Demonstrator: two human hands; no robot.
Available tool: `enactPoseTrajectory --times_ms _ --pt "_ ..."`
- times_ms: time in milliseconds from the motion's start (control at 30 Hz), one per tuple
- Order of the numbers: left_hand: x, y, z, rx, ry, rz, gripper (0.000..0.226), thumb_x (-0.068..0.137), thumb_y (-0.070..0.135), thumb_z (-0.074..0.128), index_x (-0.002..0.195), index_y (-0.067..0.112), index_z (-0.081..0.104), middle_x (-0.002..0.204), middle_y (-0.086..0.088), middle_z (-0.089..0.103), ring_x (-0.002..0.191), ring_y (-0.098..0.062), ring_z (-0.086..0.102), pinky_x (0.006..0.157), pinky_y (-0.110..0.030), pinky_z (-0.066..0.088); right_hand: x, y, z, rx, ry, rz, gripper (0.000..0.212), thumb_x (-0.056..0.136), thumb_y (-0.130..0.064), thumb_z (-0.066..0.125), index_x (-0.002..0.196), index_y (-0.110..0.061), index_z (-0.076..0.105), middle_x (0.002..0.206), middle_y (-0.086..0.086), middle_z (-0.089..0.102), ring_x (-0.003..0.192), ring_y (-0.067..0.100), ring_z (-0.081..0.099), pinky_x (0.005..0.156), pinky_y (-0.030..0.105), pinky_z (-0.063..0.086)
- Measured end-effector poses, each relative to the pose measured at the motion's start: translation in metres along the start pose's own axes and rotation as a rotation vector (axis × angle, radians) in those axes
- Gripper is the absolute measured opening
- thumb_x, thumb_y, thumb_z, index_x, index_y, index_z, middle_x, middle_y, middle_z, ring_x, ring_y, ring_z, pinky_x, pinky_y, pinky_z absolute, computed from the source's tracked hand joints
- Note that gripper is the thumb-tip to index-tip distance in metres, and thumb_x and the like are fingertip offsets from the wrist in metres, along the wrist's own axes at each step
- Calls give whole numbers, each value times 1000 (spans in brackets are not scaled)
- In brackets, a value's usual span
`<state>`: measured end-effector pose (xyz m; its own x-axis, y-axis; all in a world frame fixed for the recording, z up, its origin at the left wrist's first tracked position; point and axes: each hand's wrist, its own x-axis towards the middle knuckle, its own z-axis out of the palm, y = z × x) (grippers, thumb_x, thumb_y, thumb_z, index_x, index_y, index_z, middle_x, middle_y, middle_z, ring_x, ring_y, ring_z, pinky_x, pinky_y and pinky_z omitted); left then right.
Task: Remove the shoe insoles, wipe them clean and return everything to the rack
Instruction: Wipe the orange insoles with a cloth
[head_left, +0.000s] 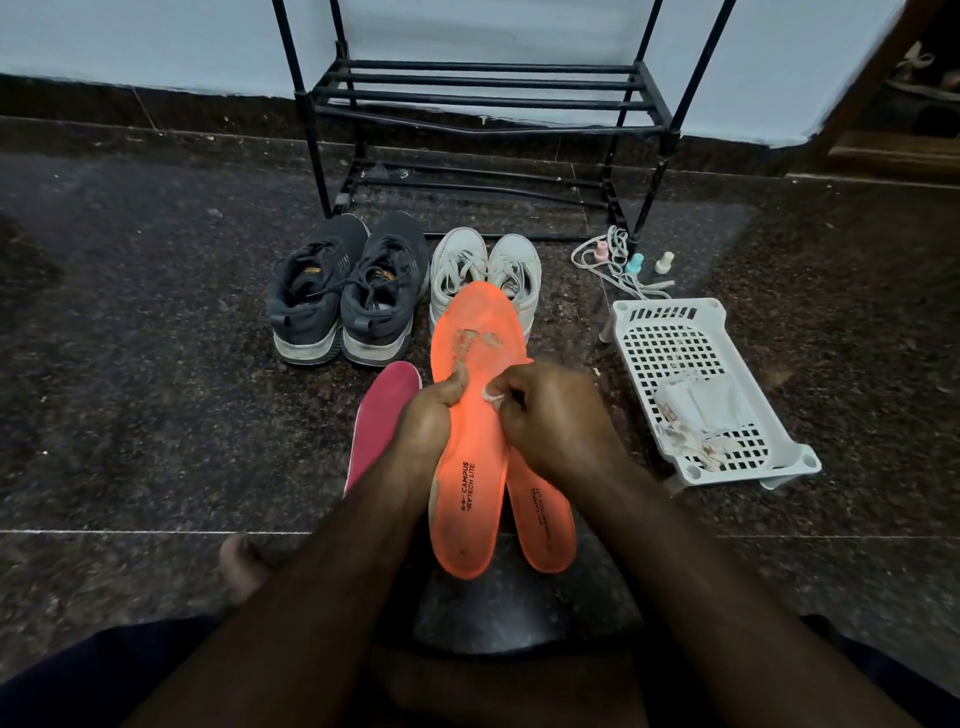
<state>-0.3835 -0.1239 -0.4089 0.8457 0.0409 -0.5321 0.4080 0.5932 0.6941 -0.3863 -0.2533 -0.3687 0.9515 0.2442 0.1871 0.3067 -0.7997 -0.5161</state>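
Wiping is underway — the left hand (426, 415) grips the orange insole (470, 415) raised above the floor (156, 312), the right hand (545, 415) pinches a white wipe (493, 397) against it. Next likely calls for strokes along its length — then the rack (483, 93).

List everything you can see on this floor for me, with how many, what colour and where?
Shoe rack: one, black metal, against the wall, shelves bare.
Dark sneakers: one pair, grey-black, on the floor before the rack.
White sneakers: one pair, right of the dark pair.
Orange insoles: two; held insole lifted in both hands, second insole flat under it.
Red insole: one, on the floor left of the orange ones.
Basket: one, white plastic, at right, holding pale wipes or wrappers.
Laces: whitish tangle beside the rack's leg.
Small bottles: three, pink, teal, cream, among the laces.
Left hand: grips the held insole.
Right hand: pinches a white scrap against it.
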Motion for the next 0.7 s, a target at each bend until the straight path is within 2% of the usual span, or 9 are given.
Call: enactPoseTrajectory --times_ms 67,133,233,367,433,500,600,700 --pt "-6 3 3 -4 -64 -9 27 104 24 48 102 5 67 89 -13 74 75 -26 71 71 -35 60 -1 -2 3 -12 39 -28 21 81 -10 63 95 -17 77 95 7 73 91 26 67 84 37 51" --pt "-9 5 3 15 -54 -1 26 104 24 49 104 5 67 90 -14 72 76 -27 70 70 -34 60 1 -2 5 6 119 -39 18 78 -8 64 90 -13 76 88 9 69 84 29 66 77 37 52" --pt "-13 8 3 20 -58 -26 25 104 23 49 104 5 67 79 -10 75 66 -23 72 62 -31 61 7 0 6 5 198 -21 14 79 -6 64 87 -11 74 85 9 68 82 29 64 73 38 49" --pt "-16 9 3 34 -44 -25 27 103 27 51 106 6 67 89 -12 75 78 -26 71 75 -37 60 9 0 1 28 212 -12 17 80 -5 63 91 -12 73 89 5 71 86 24 65 81 32 47" --pt "-17 10 4 36 -23 -34 28 103 29 51 104 6 67 91 -14 74 79 -28 70 79 -40 58 6 0 -1 81 110 24 17 79 -10 65 90 -19 74 90 -4 73 87 16 67 83 32 51" --pt "-15 7 5 59 5 -39 28 103 28 51 102 6 67 89 -14 73 75 -28 70 75 -39 59 1 -1 0 96 20 40 16 79 -13 65 89 -22 74 90 -7 73 86 14 67 83 34 53" --pt "-15 6 5 60 6 -59 26 102 27 53 104 5 68 88 -14 74 73 -27 72 70 -37 60 4 0 4 53 98 -13 15 78 -8 65 87 -16 74 88 3 71 85 23 65 80 32 48" --pt "-11 8 2 44 41 -54 34 100 27 58 117 -2 67 105 -20 73 93 -35 71 90 -47 57 13 4 0 28 202 -9 14 79 -6 65 88 -13 73 87 6 69 84 25 64 78 30 43"
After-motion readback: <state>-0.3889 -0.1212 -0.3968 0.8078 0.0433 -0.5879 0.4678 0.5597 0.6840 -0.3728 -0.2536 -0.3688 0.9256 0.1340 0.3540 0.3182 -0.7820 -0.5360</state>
